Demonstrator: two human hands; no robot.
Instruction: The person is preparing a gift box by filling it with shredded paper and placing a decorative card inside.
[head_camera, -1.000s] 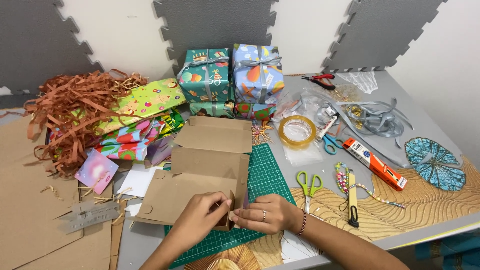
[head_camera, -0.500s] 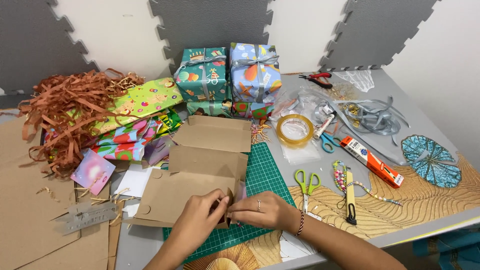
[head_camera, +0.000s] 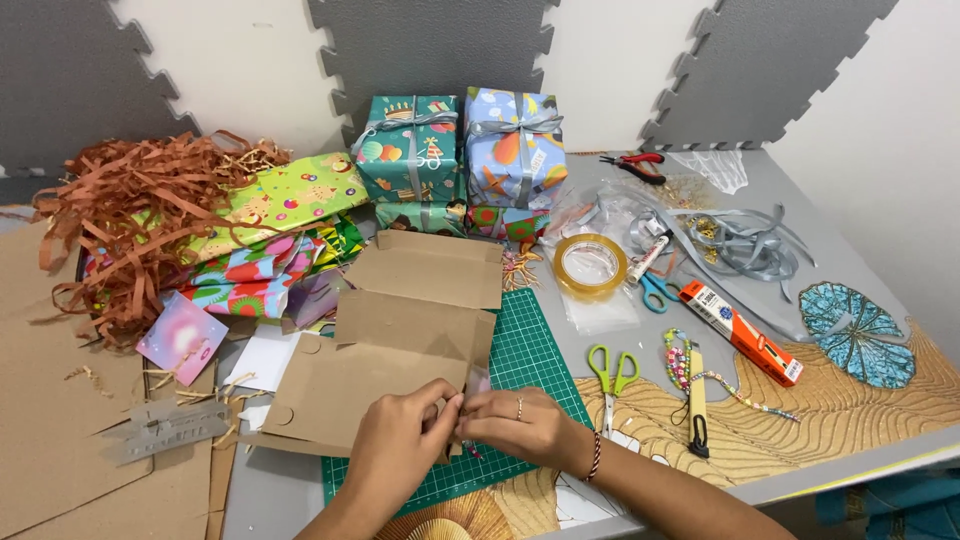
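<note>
A flat, unfolded brown cardboard box lies on a green cutting mat in front of me. My left hand and my right hand meet at the near edge of the cardboard. Their fingertips pinch a small pale piece there, too small to identify. The right hand wears a ring and a beaded bracelet.
Two wrapped gift boxes stand at the back, with brown paper shreds and bright wrapping paper to the left. On the right lie a tape roll, green scissors, a craft knife, a glue box and grey ribbon.
Both hands stay at the near edge of the cardboard and have shifted only slightly, fingers drawn closer together. The view has moved a little.
</note>
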